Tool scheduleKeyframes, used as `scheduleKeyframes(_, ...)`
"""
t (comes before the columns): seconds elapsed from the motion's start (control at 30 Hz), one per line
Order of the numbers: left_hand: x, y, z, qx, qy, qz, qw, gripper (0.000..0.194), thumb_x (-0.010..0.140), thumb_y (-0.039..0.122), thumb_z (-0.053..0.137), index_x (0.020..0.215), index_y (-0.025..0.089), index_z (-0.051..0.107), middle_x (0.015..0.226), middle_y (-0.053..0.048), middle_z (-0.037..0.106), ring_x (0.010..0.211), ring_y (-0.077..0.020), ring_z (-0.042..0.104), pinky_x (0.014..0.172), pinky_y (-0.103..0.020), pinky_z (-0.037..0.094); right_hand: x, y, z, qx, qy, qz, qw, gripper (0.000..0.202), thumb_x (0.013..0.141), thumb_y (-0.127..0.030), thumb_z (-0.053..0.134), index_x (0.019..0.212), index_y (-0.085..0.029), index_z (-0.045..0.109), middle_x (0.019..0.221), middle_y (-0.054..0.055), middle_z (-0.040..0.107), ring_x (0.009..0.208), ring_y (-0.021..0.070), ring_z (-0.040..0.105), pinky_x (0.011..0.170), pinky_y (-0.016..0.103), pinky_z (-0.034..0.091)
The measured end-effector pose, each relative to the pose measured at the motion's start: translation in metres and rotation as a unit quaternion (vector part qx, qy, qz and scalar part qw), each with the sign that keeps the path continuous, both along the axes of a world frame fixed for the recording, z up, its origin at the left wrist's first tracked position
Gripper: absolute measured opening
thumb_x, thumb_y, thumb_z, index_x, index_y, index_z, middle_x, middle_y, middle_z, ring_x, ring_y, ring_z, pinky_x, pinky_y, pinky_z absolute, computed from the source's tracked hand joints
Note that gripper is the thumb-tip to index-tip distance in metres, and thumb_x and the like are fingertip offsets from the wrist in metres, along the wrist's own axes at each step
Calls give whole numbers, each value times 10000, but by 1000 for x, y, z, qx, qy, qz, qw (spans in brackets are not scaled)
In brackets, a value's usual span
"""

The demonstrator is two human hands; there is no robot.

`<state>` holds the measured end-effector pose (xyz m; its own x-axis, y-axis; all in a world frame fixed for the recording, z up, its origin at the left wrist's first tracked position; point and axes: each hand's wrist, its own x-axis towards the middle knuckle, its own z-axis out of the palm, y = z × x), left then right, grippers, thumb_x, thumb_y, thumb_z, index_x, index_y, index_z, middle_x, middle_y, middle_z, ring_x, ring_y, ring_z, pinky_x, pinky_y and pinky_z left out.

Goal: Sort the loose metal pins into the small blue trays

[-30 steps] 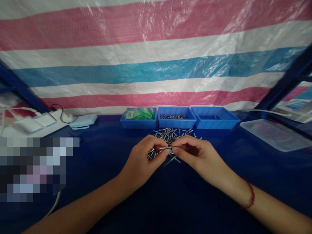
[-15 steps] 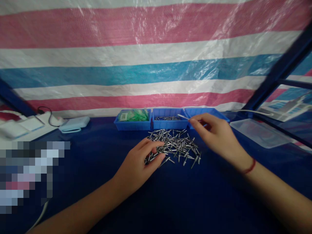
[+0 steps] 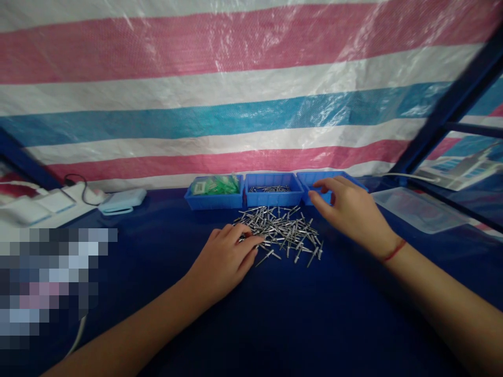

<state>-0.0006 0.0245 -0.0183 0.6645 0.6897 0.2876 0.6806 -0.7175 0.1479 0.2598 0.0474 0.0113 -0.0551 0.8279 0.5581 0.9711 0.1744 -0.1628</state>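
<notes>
Head camera looks down on a loose pile of metal rivets point(image 3: 281, 230) spread on the dark blue table cover point(image 3: 275, 324), just in front of a row of three blue bins. The left hand point(image 3: 226, 259) lies palm down at the pile's near left edge, its fingertips curled onto a few rivets; whether it has one pinched cannot be told, since the fingers hide what is under them. The right hand point(image 3: 349, 209) reaches over the near rim of the right bin point(image 3: 314, 179), fingers loosely spread and nothing visible between them, so it looks released and empty. A red cord bracelet point(image 3: 393, 250) circles that wrist. The middle bin point(image 3: 274, 195) holds a thin layer of rivets, while the left bin point(image 3: 214, 198) holds small packets with green contents. How much lies in the right bin is hidden by the hand. Judging from how things lie, the sorting is at an early or middling stage: only a few pieces have reached the bins and the bulk of the pile remains on the cloth. Further out, a clear plastic lid point(image 3: 416, 209) rests on the table to the right, a pale blue device point(image 3: 121, 201) with a dark cable sits to the left, and a striped pink, white and blue tarpaulin point(image 3: 236, 94) hangs behind everything.
</notes>
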Motion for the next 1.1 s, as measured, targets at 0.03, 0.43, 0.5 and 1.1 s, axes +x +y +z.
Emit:
scheduleKeyframes(0.03,0,0,0,-5,0,2,1000,236,896,212,467,1084,238,607,1067,-55,581,930,-219,539,772,-388,417,-4,-3,1,-8,4,13,1000,296,852,-350,475,986,-141,636,908,112,655,668,199,604,643,335,454)
scheduleKeyframes(0.43,2,2,1,-21,-7,9,1000,167,922,244,446,981,215,599,1012,-27,613,919,-203,527,785,-359,390,-42,-27,-2,-101,63,156,981,212,863,-291,478,925,-182,648,913,64,655,701,165,593,655,308,451)
scheduleKeyframes(0.5,0,2,1,-15,-7,15,1000,188,917,255,457,1043,215,591,1029,-35,618,923,-206,527,797,-367,387,-44,-29,-3,-107,65,171,977,210,862,-282,477,927,-181,650,906,64,655,706,165,595,659,307,455)
scheduleKeyframes(1.1,1,1,7,0,35,12,999,165,936,221,425,986,218,582,899,-14,613,830,-194,534,735,-336,334,-48,-30,-7,-140,84,209,964,199,855,-247,489,927,-190,665,880,51,653,718,162,599,662,304,462)
